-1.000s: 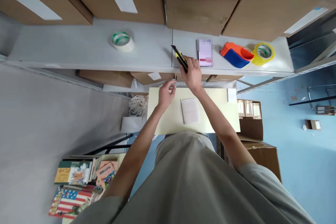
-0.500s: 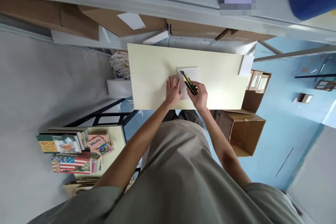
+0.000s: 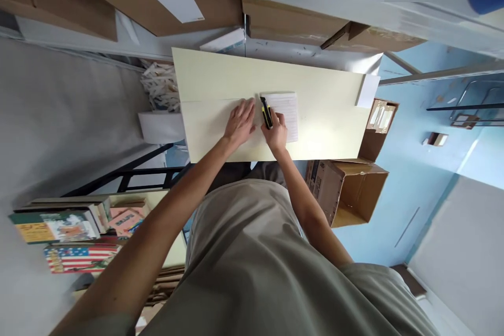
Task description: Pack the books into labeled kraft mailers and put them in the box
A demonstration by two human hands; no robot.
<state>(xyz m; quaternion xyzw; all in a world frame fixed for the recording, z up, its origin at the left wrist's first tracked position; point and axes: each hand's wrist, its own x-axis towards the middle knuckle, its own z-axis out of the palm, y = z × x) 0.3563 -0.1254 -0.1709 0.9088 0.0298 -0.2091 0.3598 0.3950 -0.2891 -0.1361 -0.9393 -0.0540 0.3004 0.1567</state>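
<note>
On the pale yellow tabletop (image 3: 326, 100) lies a lined paper pad (image 3: 289, 115), flat and near the middle. A black and yellow utility knife (image 3: 266, 114) is in my right hand (image 3: 276, 135), with its tip pointing away from me over the pad's left edge. Whether the blade touches the paper I cannot tell. My left hand (image 3: 239, 123) rests on the tabletop left of the pad, fingers stretched out and apart from the paper.
A white slip (image 3: 368, 90) lies at the table's right end. Cardboard boxes (image 3: 295, 18) line the shelf behind. Left of the table stands a bin of paper scraps (image 3: 159, 84); books (image 3: 66, 226) are stacked at lower left. An open carton (image 3: 358, 194) is at right.
My left hand has moved left, off the pad's edge. My right hand has brought the utility knife leftward to that edge and turned it more upright. The camera view has shifted.
</note>
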